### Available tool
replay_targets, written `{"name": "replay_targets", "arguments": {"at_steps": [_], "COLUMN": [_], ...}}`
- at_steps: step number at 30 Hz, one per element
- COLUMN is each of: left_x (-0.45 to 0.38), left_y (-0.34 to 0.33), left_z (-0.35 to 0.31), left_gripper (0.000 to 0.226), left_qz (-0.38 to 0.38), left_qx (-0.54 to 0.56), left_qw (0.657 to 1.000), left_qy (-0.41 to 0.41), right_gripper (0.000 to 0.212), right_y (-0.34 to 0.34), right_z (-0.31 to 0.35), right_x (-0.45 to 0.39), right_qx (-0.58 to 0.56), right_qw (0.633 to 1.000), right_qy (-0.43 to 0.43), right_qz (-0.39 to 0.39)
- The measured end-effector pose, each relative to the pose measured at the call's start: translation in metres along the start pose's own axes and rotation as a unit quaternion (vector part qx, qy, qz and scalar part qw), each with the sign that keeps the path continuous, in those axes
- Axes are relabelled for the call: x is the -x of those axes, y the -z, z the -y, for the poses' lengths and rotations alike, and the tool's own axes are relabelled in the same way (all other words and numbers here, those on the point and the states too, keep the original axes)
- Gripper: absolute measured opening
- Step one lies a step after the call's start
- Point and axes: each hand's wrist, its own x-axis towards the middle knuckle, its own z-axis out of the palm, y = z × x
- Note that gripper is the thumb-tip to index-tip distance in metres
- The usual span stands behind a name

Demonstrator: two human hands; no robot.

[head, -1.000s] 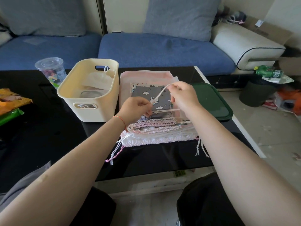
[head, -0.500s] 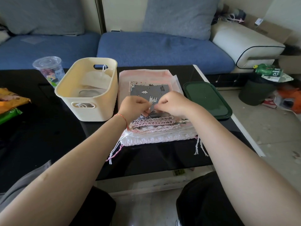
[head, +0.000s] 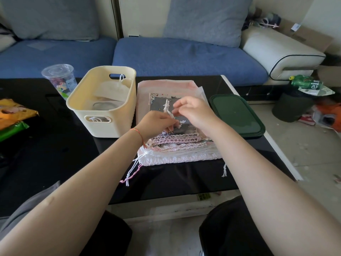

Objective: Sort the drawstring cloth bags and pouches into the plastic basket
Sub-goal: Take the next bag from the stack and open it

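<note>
Flanking pouch stack (head: 177, 145): cream basket (head: 103, 115) left, green lid (head: 238, 115) right.

Both forearms are bare from the elbow down, with no sleeves showing along them and no watch or rings to be seen on the left hand (head: 156, 124) or the right hand (head: 195, 111). A thin red-orange string bracelet (head: 138, 134) circles the left wrist, its frayed end hanging at the underside. At the bottom of the view the lap is covered by black trousers (head: 230, 230), and a patch of grey fabric (head: 31, 206) shows beside the left arm.
</note>
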Motion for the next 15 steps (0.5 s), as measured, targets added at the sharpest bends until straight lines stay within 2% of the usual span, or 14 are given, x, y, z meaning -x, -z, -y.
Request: {"name": "replay_targets", "arguments": {"at_steps": [3,9,15], "left_x": [-0.003,-0.007,-0.009], "left_y": [0.002,0.003,0.006], "left_z": [0.0,0.002,0.01], "left_gripper": [0.03,0.028,0.024], "left_qz": [-0.003,-0.007,-0.04], "left_qx": [0.031,0.092,0.181], "left_qw": [0.999,0.993,0.981], "left_qy": [0.034,0.076,0.064], "right_gripper": [0.015,0.013,0.015], "right_y": [-0.004,-0.003,0.0], "right_z": [-0.006,-0.005,-0.001], "right_x": [-0.001,-0.002,0.003], "right_qx": [0.087,0.174,0.183], "right_qw": [0.996,0.984,0.981], "right_qy": [-0.017,0.007,-0.001], "right_qz": [0.027,0.041,0.062]}}
